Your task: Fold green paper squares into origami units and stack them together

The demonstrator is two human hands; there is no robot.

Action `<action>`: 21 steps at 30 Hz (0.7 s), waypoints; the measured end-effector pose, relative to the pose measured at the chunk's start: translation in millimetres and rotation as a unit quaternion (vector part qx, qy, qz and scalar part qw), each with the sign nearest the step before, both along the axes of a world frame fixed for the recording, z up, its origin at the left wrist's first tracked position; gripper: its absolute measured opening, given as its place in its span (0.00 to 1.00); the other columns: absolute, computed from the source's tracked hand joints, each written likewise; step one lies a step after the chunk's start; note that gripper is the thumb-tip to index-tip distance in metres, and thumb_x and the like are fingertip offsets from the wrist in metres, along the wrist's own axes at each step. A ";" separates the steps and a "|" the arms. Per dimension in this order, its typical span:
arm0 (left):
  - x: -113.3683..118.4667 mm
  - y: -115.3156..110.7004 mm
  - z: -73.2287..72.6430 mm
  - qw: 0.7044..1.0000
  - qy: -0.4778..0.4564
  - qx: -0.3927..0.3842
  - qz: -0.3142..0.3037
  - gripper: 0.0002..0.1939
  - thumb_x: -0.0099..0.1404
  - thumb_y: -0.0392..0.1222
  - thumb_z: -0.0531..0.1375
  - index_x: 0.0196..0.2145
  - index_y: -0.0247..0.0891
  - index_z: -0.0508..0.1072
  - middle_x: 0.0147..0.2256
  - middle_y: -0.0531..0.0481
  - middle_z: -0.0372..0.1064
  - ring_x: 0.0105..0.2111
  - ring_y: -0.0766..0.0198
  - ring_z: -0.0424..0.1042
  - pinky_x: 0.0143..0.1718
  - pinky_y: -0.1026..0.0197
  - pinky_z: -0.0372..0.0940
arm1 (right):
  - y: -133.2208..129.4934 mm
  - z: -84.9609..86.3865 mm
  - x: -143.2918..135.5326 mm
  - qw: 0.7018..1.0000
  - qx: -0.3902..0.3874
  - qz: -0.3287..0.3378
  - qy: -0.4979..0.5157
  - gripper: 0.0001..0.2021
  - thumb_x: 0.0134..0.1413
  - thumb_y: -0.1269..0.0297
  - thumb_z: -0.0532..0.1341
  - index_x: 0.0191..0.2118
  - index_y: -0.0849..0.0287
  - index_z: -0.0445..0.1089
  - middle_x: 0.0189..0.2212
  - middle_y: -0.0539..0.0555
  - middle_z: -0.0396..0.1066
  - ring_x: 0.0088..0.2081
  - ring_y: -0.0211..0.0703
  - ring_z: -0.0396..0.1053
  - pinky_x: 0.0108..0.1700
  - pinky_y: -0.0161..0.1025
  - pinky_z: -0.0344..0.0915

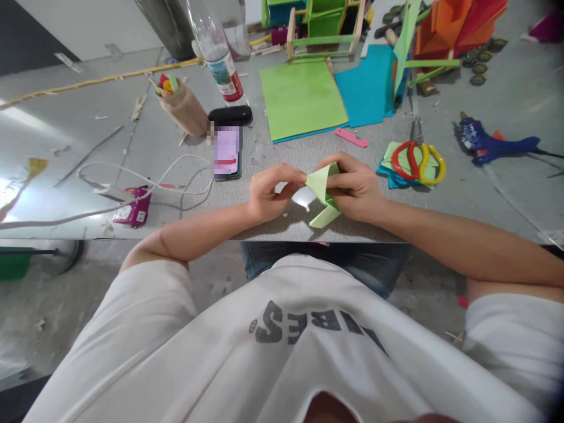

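Left hand point(274, 189) and right hand point(358, 187) pinch pale-green paper point(318, 183) bent into a pointed flap and narrow strip.

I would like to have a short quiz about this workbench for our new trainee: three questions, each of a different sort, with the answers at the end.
1. What do the left hand and the right hand hold together?
2. True or false: the glue gun lies to the right of the scissors.
3. The scissors' handles are: A) both blue; B) one red, one yellow; C) both green.

Key:
1. A folded light-green paper.
2. True.
3. B.
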State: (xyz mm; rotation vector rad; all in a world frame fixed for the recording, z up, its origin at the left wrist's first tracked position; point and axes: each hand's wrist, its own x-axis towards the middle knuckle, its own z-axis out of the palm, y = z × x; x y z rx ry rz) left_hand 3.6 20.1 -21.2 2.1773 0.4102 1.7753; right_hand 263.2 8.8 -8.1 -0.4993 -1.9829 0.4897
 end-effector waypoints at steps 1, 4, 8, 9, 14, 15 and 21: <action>-0.6 1.1 1.9 1.000 0.005 0.020 -0.003 0.05 0.87 0.45 0.71 0.55 0.51 0.88 0.41 0.52 0.90 0.36 0.62 0.90 0.38 0.60 0.81 | 0.4 -0.1 -0.1 1.000 -0.003 0.006 -0.006 0.08 0.74 0.63 0.71 0.47 0.44 0.91 0.55 0.55 0.86 0.47 0.50 0.83 0.48 0.51 0.82; -2.6 3.7 7.1 0.998 0.033 0.054 -0.018 0.07 0.87 0.44 0.70 0.58 0.51 0.86 0.43 0.50 0.90 0.37 0.62 0.90 0.38 0.60 0.80 | 1.5 0.1 -0.8 1.000 -0.021 0.016 -0.008 0.07 0.74 0.61 0.73 0.47 0.40 0.92 0.56 0.55 0.85 0.51 0.54 0.84 0.50 0.54 0.84; -6.5 5.5 11.1 0.992 0.080 0.097 -0.034 0.09 0.89 0.45 0.68 0.61 0.52 0.86 0.46 0.48 0.88 0.39 0.62 0.89 0.39 0.61 0.78 | 1.8 1.0 -0.6 0.998 -0.043 0.033 -0.013 0.05 0.75 0.56 0.75 0.46 0.38 0.92 0.57 0.56 0.84 0.53 0.56 0.83 0.52 0.57 0.85; -7.3 5.6 11.7 0.990 0.086 0.105 -0.038 0.09 0.89 0.45 0.68 0.61 0.52 0.86 0.46 0.49 0.88 0.39 0.63 0.88 0.39 0.61 0.77 | 1.6 1.3 -0.3 0.998 -0.047 0.036 -0.015 0.05 0.75 0.55 0.75 0.45 0.38 0.92 0.58 0.56 0.84 0.53 0.56 0.83 0.52 0.57 0.85; -7.8 5.0 13.6 0.992 0.078 0.097 -0.024 0.06 0.89 0.43 0.68 0.58 0.50 0.85 0.43 0.50 0.86 0.37 0.64 0.86 0.37 0.61 0.75 | 0.1 0.7 0.1 0.999 -0.041 0.002 0.007 0.02 0.75 0.55 0.76 0.47 0.40 0.90 0.54 0.55 0.86 0.49 0.54 0.84 0.50 0.55 0.85; -7.5 5.0 13.4 0.993 0.076 0.090 -0.021 0.06 0.89 0.44 0.68 0.57 0.50 0.85 0.43 0.49 0.86 0.37 0.63 0.85 0.37 0.60 0.76 | 0.1 -0.2 -0.3 0.999 -0.038 -0.006 0.020 0.02 0.75 0.54 0.76 0.47 0.40 0.89 0.53 0.54 0.86 0.48 0.53 0.83 0.49 0.54 0.84; -9.1 3.0 6.7 0.995 0.095 0.036 0.000 0.12 0.88 0.58 0.69 0.52 0.51 0.88 0.41 0.47 0.84 0.36 0.58 0.83 0.40 0.53 0.79 | 1.4 -8.1 -6.4 0.995 -0.025 -0.031 0.087 0.07 0.74 0.50 0.79 0.50 0.41 0.85 0.51 0.54 0.84 0.46 0.53 0.82 0.48 0.55 0.83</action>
